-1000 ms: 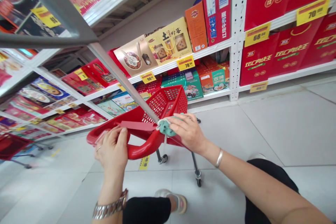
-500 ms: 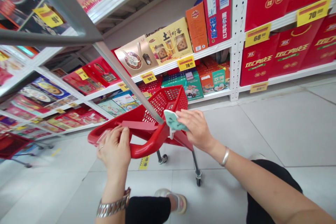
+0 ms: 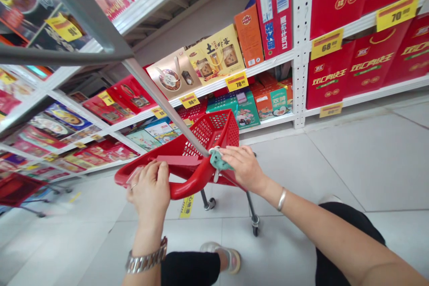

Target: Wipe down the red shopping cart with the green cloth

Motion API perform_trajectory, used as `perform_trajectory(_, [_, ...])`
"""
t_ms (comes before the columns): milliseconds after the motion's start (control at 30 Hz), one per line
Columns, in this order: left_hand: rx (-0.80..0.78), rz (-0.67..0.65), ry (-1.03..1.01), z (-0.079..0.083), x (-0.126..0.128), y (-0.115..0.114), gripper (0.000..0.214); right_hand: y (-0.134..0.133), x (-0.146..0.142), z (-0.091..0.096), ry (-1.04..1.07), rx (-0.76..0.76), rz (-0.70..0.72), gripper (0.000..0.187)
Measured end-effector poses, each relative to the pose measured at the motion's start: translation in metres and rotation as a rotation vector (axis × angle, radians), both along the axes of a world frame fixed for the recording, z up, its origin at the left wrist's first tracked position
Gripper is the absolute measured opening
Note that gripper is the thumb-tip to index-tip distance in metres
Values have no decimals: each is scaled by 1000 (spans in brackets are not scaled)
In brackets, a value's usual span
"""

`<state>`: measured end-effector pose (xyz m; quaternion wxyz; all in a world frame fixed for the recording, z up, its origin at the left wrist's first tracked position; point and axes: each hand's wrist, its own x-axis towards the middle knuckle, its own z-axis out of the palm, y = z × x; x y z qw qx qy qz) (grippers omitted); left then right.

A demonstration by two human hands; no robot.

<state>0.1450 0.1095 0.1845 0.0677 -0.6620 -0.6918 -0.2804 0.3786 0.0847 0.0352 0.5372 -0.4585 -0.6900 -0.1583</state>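
**Wiping the Red Shopping Cart**

The left hand (image 3: 149, 190) is shut on the handle (image 3: 187, 185) of a red plastic shopping cart (image 3: 211, 132) at 7 o'clock. The right hand (image 3: 243, 167), at 5 o'clock, presses a green cloth (image 3: 217, 161) on the cart's rim (image 3: 201, 157). The fingers hide part of the cloth, so the grip is hard to see. This looks like the wiping step, and the next move calls for sliding the cloth along the rim. White metal shelves (image 3: 300, 44) of red gift boxes (image 3: 330, 73) stand from 12 to 3 o'clock.

Green cloth (image 3: 217, 160) partly hidden under the right hand (image 3: 241, 167), red cart handle (image 3: 187, 187) covered by the left hand (image 3: 149, 190), second red cart (image 3: 16, 190) far left of the left hand, blurred and cut off by the edge, red boxes (image 3: 338, 0) beyond the right hand, cut off at the top, small print on price tags (image 3: 189, 100) ahead of the hands too small to read
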Motion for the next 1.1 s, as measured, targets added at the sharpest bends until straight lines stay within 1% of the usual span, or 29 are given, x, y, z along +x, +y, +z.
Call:
perform_trajectory(67, [23, 14, 18, 0, 4, 0, 42, 7, 10, -10, -10, -97, -42, 39])
perform_trajectory(133, [50, 23, 23, -2, 8, -1, 42, 12, 19, -16, -11, -162, -69, 42])
perform_trajectory(233, [76, 26, -3, -6, 11, -1, 41, 12, 28, -16, 53, -151, -84, 43])
perform_trajectory(333, [118, 38, -23, -8, 13, -1, 39, 0, 26, 2, 153, -33, -68, 41])
perform_trajectory(400, [126, 51, -22, -7, 15, -2, 39, -12, 16, 18, 176, 60, 0, 35])
perform_trajectory(500, [87, 67, -19, -2, 20, -5, 41, -29, -4, 37, 111, 158, 124, 31])
perform_trajectory(567, [58, 72, -20, 2, 22, -7, 41, -33, -16, 39, 50, 193, 153, 32])
perform_trajectory(633, [44, 77, -26, 5, 24, -9, 40, -30, -21, 33, 28, 198, 145, 31])
perform_trajectory(700, [39, 80, -32, 6, 25, -9, 38, -20, -20, 23, 48, 169, 123, 31])
perform_trajectory(867, [32, 90, -44, 6, 24, -8, 37, 2, -6, 3, 61, 58, 6, 29])
perform_trajectory(1000, [53, 93, -57, 3, 23, -8, 35, 8, 8, -6, 31, -77, -57, 35])
perform_trajectory(1100, [74, 89, -53, 1, 23, -9, 36, 8, 16, -7, 56, -82, -82, 40])
